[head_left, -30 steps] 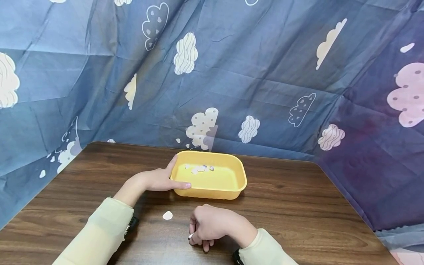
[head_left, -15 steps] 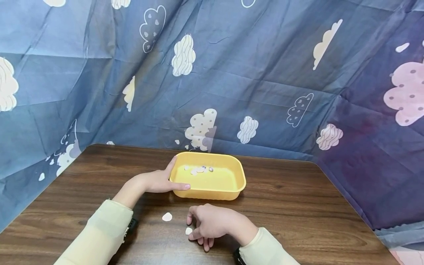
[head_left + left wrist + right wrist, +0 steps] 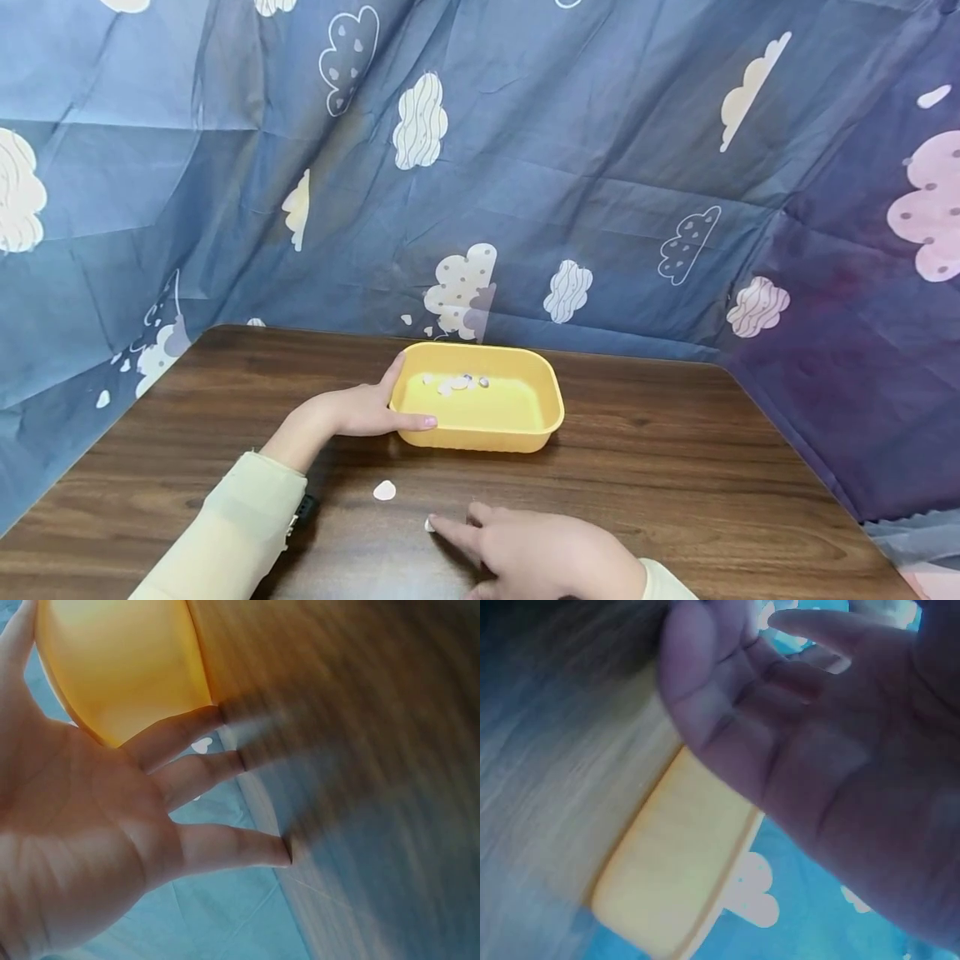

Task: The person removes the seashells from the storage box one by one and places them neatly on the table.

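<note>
A yellow plastic tub (image 3: 495,408) stands toward the back of the table, holding several small pale and dark pieces (image 3: 459,383). My left hand (image 3: 352,412) rests against its left end, thumb along the front rim; in the left wrist view its other fingers (image 3: 232,846) stretch out straight. In front of the tub, my right hand (image 3: 532,550) reaches with a straight index finger, whose tip touches a small white piece (image 3: 429,526) and partly hides it. A larger flat, rounded white piece (image 3: 385,491) lies to its left. The right wrist view does not show the touched piece.
The dark wood table (image 3: 675,483) extends on both sides of the tub. A blue cloth with printed clouds (image 3: 510,167) hangs behind the table and along its sides.
My right hand held the small white piece between thumb and finger, then let it down on the table. It has drawn back rightward, index finger extended. My left hand stays on the tub.
</note>
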`<state>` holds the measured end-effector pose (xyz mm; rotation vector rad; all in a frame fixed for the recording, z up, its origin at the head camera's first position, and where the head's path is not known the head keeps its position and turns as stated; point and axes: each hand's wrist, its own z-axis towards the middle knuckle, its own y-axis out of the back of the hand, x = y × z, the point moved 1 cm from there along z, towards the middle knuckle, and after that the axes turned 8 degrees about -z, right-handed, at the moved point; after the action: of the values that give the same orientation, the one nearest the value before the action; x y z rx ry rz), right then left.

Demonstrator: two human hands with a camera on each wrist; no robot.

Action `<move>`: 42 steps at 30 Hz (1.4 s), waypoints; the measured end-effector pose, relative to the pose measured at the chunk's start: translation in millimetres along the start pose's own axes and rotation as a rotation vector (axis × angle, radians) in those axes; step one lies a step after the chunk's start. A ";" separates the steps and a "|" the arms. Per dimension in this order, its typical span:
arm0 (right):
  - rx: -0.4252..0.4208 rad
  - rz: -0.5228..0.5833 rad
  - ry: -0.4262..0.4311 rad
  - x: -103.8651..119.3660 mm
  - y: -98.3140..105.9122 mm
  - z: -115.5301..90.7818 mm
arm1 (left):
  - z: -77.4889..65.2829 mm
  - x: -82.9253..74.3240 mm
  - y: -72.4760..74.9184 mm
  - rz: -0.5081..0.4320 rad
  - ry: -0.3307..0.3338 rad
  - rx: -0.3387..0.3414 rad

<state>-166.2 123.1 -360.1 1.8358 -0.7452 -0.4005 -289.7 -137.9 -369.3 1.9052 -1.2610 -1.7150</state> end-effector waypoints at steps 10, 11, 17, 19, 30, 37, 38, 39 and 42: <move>0.039 -0.069 -0.076 8.9 -4.3 5.8 | -3.2 -1.3 0.1 0.004 0.005 0.003; 0.040 -0.063 -0.074 8.6 -4.1 8.6 | -3.4 -1.2 0.1 0.006 0.006 0.003; 0.037 -0.041 -0.098 9.3 -1.5 26.0 | -4.2 0.8 0.8 0.006 0.008 0.005; 0.033 -0.047 -0.109 11.1 -0.2 31.8 | -4.7 1.9 0.7 0.003 0.013 0.008; 0.071 -0.074 -0.224 21.7 4.7 46.4 | -4.2 -0.2 0.1 -0.002 -0.003 0.011; 0.083 -0.007 -0.218 20.9 9.0 44.9 | -3.5 -2.6 0.9 -0.004 -0.006 0.014; 0.080 0.003 -0.212 19.9 9.9 45.5 | -3.2 -2.5 0.8 -0.005 -0.007 0.015; 0.076 0.011 -0.211 18.8 10.8 46.3 | -2.9 -2.3 0.7 -0.006 -0.008 0.015; 0.062 0.022 -0.219 16.5 12.6 47.8 | -2.1 -1.8 -0.1 -0.008 -0.007 0.018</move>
<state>-185.8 75.2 -365.4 1.8582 -0.9352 -0.5759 -287.6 -137.2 -367.6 1.9184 -1.2779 -1.7210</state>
